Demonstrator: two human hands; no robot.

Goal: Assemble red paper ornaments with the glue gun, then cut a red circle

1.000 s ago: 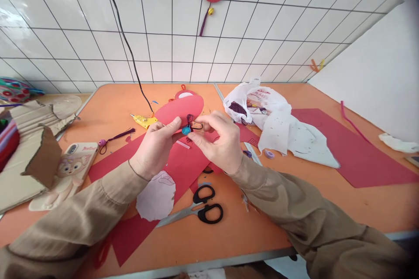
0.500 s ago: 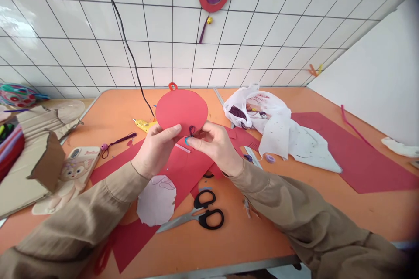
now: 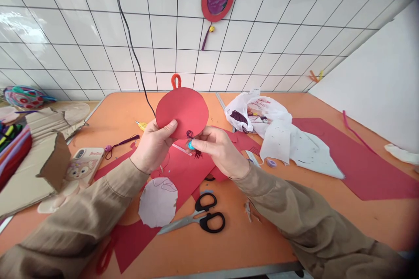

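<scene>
Red disc (image 3: 181,111) up above the surface (image 3: 248,248), middle of the view, face toward the camera. Left hand (image 3: 153,144): firm grip on the lower left rim, thumb on the face, fingers tucked behind. Right hand (image 3: 222,152): grip pinched on the blue bead (image 3: 190,144) just below the bottom edge, fingers partly behind the disc. Can't see all of those fingertips, though.

Few tips: treat the left hand as the clamp and nudge only with the right. Go easy on the squeeze; looks like thin card, probably quick to crease. Hold the dark cord loop (image 3: 189,134) flat at the edge, roughly opposite the orange loop (image 3: 176,80) up top, to avoid a crooked hang. Mind the tassel (image 3: 198,154) under the right thumb too, easy to snag or trap.

Containers now. White plastic bag (image 3: 273,107), back right, mouth gaping toward the left: bundle of dark purple thread (image 3: 238,116) in the opening, plus some small yellowish and dark bits (image 3: 257,116) further in, too jumbled to sort out. White sheet (image 3: 307,152) right up against the bag. Clear shallow dish (image 3: 79,111) back left, behind the cardboard (image 3: 22,183); no telling about contents. Round patterned pouch (image 3: 24,97) at the far left, insides hidden.
</scene>
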